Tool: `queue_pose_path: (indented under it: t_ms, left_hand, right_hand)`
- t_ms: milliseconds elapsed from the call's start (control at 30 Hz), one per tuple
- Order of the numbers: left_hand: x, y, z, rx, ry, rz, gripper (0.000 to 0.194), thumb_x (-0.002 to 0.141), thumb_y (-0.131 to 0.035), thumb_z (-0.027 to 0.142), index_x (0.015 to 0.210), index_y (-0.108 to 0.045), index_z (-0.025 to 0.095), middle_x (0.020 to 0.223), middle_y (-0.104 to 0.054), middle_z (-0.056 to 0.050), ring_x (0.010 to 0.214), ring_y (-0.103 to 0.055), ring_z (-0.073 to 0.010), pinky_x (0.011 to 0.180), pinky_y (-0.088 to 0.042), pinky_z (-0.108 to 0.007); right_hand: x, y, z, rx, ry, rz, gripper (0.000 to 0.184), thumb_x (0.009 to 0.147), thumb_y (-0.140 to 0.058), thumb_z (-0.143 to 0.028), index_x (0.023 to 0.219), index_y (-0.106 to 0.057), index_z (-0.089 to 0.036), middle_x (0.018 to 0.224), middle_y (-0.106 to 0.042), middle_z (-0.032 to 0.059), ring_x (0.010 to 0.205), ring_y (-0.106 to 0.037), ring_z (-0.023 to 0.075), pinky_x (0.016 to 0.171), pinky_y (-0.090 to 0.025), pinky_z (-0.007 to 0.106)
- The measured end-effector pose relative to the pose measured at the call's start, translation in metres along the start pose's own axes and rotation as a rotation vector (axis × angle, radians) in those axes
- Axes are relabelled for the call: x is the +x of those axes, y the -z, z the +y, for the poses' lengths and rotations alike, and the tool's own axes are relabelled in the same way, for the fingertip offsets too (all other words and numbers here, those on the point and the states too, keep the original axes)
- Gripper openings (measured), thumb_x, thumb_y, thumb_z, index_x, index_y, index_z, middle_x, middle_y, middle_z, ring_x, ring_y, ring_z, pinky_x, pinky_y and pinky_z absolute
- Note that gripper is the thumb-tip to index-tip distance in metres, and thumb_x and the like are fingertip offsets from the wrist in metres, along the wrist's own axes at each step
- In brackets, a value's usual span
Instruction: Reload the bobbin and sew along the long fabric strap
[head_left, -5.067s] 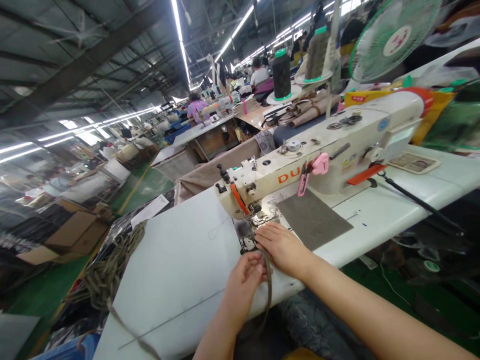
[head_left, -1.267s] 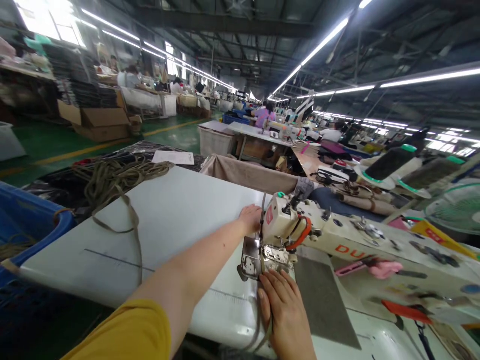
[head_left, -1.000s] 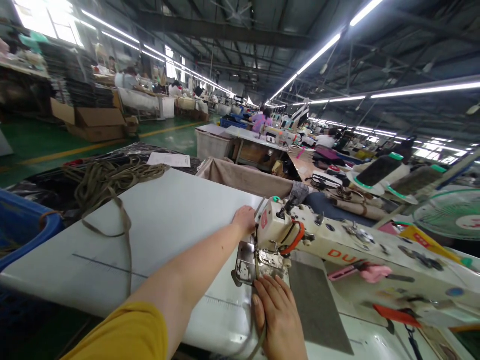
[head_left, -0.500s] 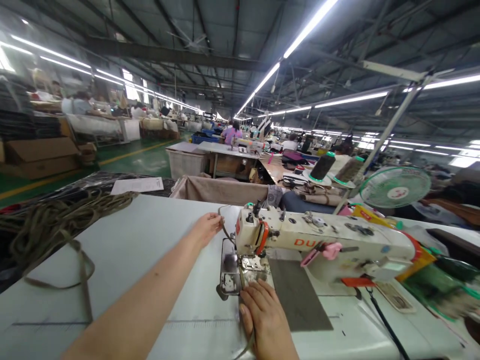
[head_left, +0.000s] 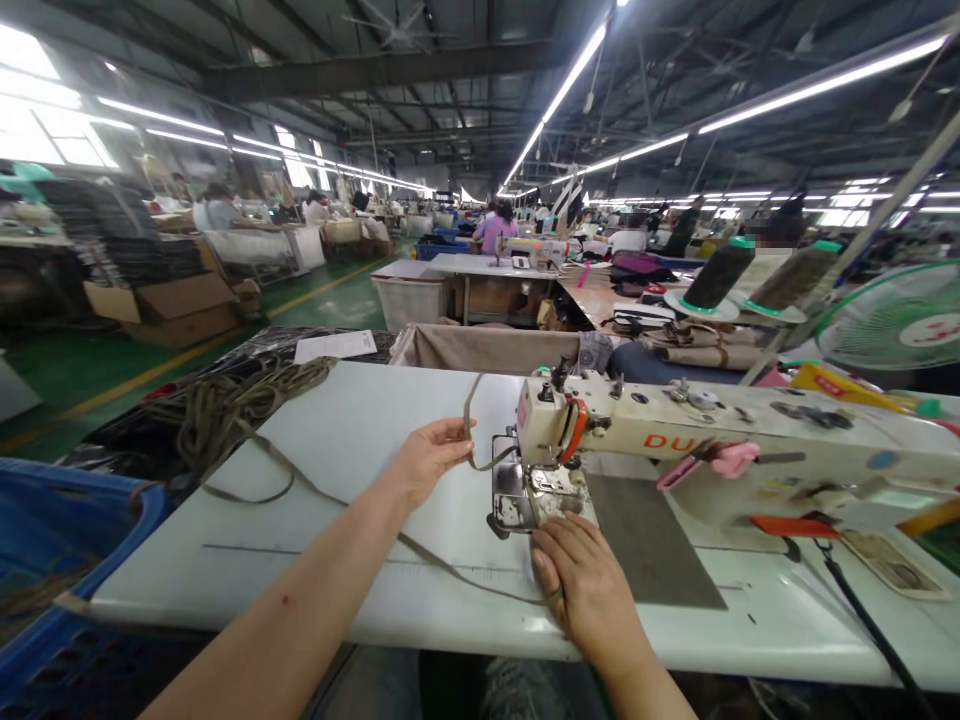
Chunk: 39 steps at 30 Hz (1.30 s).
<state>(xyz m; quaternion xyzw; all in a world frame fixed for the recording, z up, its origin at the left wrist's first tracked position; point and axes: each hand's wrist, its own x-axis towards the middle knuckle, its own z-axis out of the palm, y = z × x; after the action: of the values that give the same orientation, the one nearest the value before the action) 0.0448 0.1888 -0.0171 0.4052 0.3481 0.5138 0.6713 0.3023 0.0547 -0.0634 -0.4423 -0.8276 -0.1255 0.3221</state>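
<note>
Head view, sole view; at left hand (head_left: 439, 455), just beside the head end of sewing machine (head_left: 720, 415): thumb and fingertips narrow, pinching thin olive strap (head_left: 491, 464), bowed in a loose curl between fingertips and machine; at right hand (head_left: 589, 590), palm down at near edge of stitch plate (head_left: 551, 482): fingers slightly bent, close together, thumb alongside; any grip beneath the palm hidden, so cannot tell whether pinching or only pressing.

Location of strap: off the machine's head to left fingertips; another run from tangled pile (head_left: 232, 405) at left edge of white table (head_left: 360, 415), across the top, beneath left forearm (head_left: 300, 590), to thumb side of right hand; stretch at stitch plate too small to follow, so continuity of both runs not confirmed.

Possible trouble, by judgement: strap skewed at stitch plate, from sideways pull by left fingertips against weak guidance by right palm; twist fed inward, from unflattened bends near the pile; sudden snag or jerk, from a tangle tightening within the pile; drag on incoming run, from left forearm pressing down, contact not clear; bunching behind machine head, from too much slack in the curl; gravest: hurt to right fingertips, from creeping farther inward over stitch plate; pink cutter (head_left: 731, 460) on machine arm, well apart from left hand, so minor.
</note>
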Motion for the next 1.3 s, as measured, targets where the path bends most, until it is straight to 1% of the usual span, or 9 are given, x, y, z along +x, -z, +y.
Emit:
queue_pose_path:
  t_ms: [167,300,467,567,633,833,1033,1167,1300]
  left_hand:
    - [-0.029,0.005,-0.011,0.107,0.064,-0.049,0.064,0.059,-0.100,0.030,0.118,-0.079,0.019,0.096,-0.069,-0.006,0.083,-0.063,-0.0150,0.082,-0.054,-0.032]
    - [-0.042,0.002,-0.016,0.128,0.119,-0.086,0.075,0.062,-0.098,0.030,0.131,-0.072,0.023,0.098,-0.065,-0.005,0.085,-0.063,-0.0160,0.082,-0.055,-0.033]
    - [-0.051,-0.005,-0.015,0.203,0.144,-0.109,0.100,0.063,-0.094,0.027,0.153,-0.051,0.027,0.100,-0.063,-0.004,0.084,-0.063,-0.0163,0.076,-0.054,-0.031]
    - [-0.053,-0.009,-0.014,0.227,0.141,-0.121,0.112,0.063,-0.093,0.026,0.161,-0.038,0.029,0.101,-0.062,-0.004,0.083,-0.062,-0.0164,0.075,-0.054,-0.031]
    - [-0.054,-0.010,-0.015,0.232,0.139,-0.126,0.116,0.063,-0.092,0.026,0.163,-0.033,0.029,0.101,-0.062,-0.004,0.084,-0.062,-0.0166,0.076,-0.054,-0.031]
    - [-0.055,-0.012,-0.016,0.266,0.116,-0.130,0.118,0.064,-0.091,0.027,0.164,-0.029,0.029,0.101,-0.062,-0.005,0.086,-0.062,-0.0183,0.075,-0.054,-0.032]
    - [-0.056,-0.014,-0.017,0.303,0.093,-0.138,0.116,0.065,-0.089,0.024,0.165,-0.029,0.028,0.098,-0.062,-0.003,0.086,-0.061,-0.0185,0.075,-0.055,-0.032]
    - [-0.057,-0.014,-0.019,0.314,0.092,-0.148,0.116,0.066,-0.089,0.025,0.165,-0.028,0.027,0.098,-0.064,-0.004,0.087,-0.063,-0.0195,0.075,-0.055,-0.033]
    - [-0.056,-0.010,-0.026,0.312,0.100,-0.164,0.114,0.067,-0.091,0.028,0.163,-0.030,0.026,0.097,-0.065,-0.004,0.087,-0.065,-0.0197,0.074,-0.054,-0.032]
  right_hand:
    - [0.001,0.000,0.000,0.015,-0.007,-0.003,0.026,0.108,-0.050,-0.027,0.111,-0.075,-0.020,0.110,-0.078,0.0083,0.107,-0.072,0.0225,0.110,-0.052,0.046]
    - [0.000,-0.001,0.000,0.010,-0.003,-0.005,0.027,0.108,-0.049,-0.027,0.111,-0.075,-0.020,0.111,-0.078,0.0083,0.107,-0.072,0.0223,0.109,-0.052,0.046]
    - [-0.003,-0.001,0.001,0.018,-0.008,0.006,0.027,0.108,-0.050,-0.027,0.110,-0.076,-0.021,0.111,-0.078,0.0084,0.107,-0.072,0.0224,0.109,-0.052,0.046]
    - [-0.002,0.000,0.000,0.021,-0.012,0.000,0.027,0.108,-0.050,-0.027,0.110,-0.076,-0.021,0.111,-0.078,0.0082,0.107,-0.072,0.0225,0.109,-0.052,0.046]
    - [0.000,0.001,-0.001,0.022,-0.013,0.005,0.027,0.108,-0.049,-0.027,0.110,-0.076,-0.020,0.111,-0.078,0.0079,0.106,-0.072,0.0225,0.109,-0.052,0.045]
    - [0.001,0.002,-0.002,0.030,-0.026,-0.007,0.028,0.108,-0.048,-0.029,0.111,-0.075,-0.021,0.111,-0.078,0.0085,0.106,-0.072,0.0228,0.109,-0.052,0.046]
    - [0.001,0.002,-0.002,0.032,-0.029,-0.005,0.030,0.109,-0.047,-0.029,0.110,-0.075,-0.021,0.110,-0.078,0.0079,0.105,-0.072,0.0223,0.108,-0.052,0.045]
    - [0.001,0.002,-0.002,0.024,-0.018,0.008,0.028,0.108,-0.048,-0.028,0.110,-0.075,-0.020,0.110,-0.078,0.0076,0.105,-0.071,0.0225,0.107,-0.052,0.044]
    - [0.000,0.000,-0.001,0.035,-0.033,0.003,0.028,0.108,-0.048,-0.028,0.110,-0.075,-0.021,0.110,-0.078,0.0075,0.106,-0.071,0.0217,0.109,-0.052,0.044]
